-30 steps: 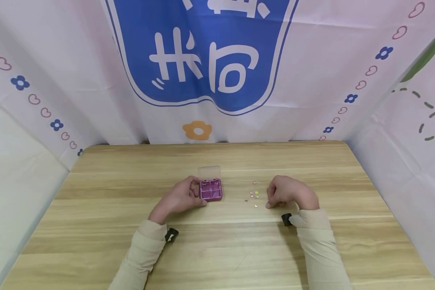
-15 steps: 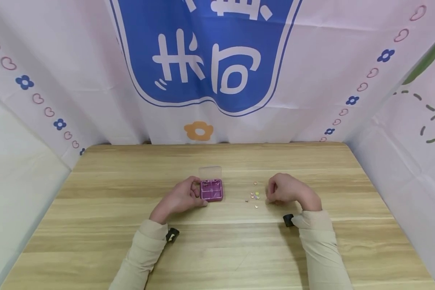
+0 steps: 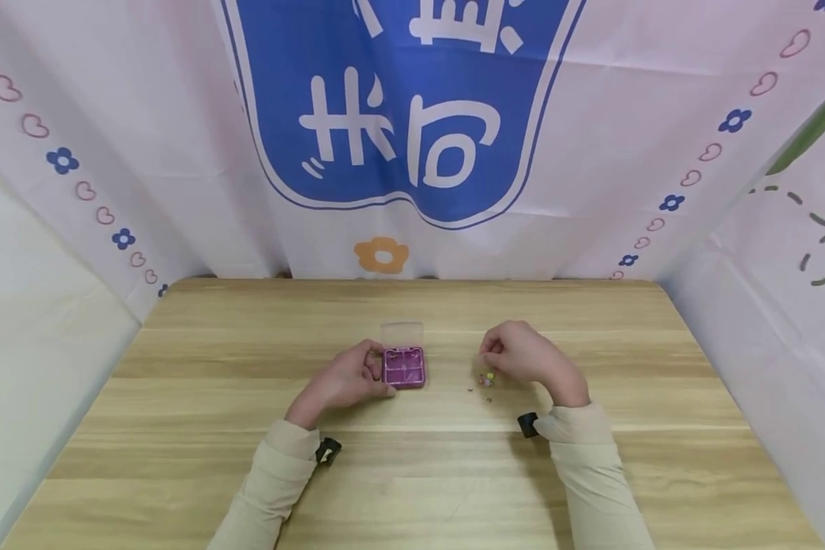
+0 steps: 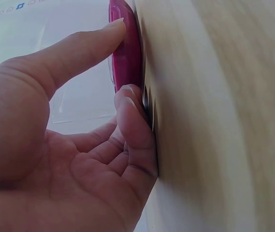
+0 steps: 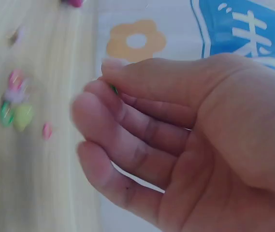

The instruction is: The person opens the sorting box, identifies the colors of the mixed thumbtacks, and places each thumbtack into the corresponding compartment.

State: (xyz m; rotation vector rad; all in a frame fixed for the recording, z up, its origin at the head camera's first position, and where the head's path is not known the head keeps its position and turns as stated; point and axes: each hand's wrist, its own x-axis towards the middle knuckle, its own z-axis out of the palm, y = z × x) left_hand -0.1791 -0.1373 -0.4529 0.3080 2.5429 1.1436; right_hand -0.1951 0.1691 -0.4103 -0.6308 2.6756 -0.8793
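A small purple box (image 3: 405,386) with several compartments lies on the table, its clear lid (image 3: 402,333) folded back. Tiny things show in its back left compartment. My left hand (image 3: 344,378) holds the box's left side; in the left wrist view the thumb (image 4: 113,34) presses its edge and the fingers curl beneath. My right hand (image 3: 529,357) is just behind a loose cluster of tiny coloured beads (image 3: 490,376). Thumb and index finger pinch a tiny green bead (image 5: 113,89), mostly hidden by the fingertips.
In the right wrist view, the cluster includes a yellow-green bead (image 5: 23,117), with a pink bead (image 5: 47,130) lying apart. Another tiny piece (image 3: 470,389) is on the wooden table (image 3: 412,489), between box and cluster. A printed curtain (image 3: 522,244) hangs along the back edge.
My right hand has moved left and inward, from beside the beads to just behind them. The rearmost loose bead no longer shows. The left hand keeps its hold on the box.
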